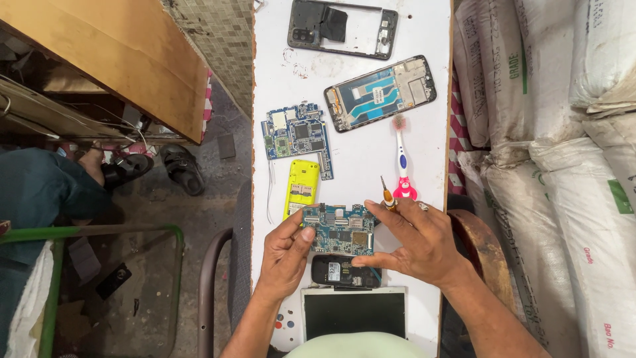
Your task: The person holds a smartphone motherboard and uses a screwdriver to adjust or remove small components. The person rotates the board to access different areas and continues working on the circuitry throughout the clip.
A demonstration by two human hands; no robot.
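My left hand (286,255) and my right hand (417,242) hold a blue circuit board (339,229) between them, above the narrow white table (361,156). The left thumb and fingers pinch the board's left edge. The right hand grips the board's right side and also carries a small screwdriver (386,193) with an orange handle, its tip pointing away from me. Just below the board lies a small black phone (341,272). A yellow phone shell (300,187) lies beside the board's upper left corner.
Further up the table lie a second blue circuit board (296,136), an opened phone frame (381,93), a dark back cover (342,28) and a pink-and-white toothbrush (401,159). A dark screen panel (353,311) lies nearest me. White sacks (563,132) stand at right, a wooden board (126,53) at left.
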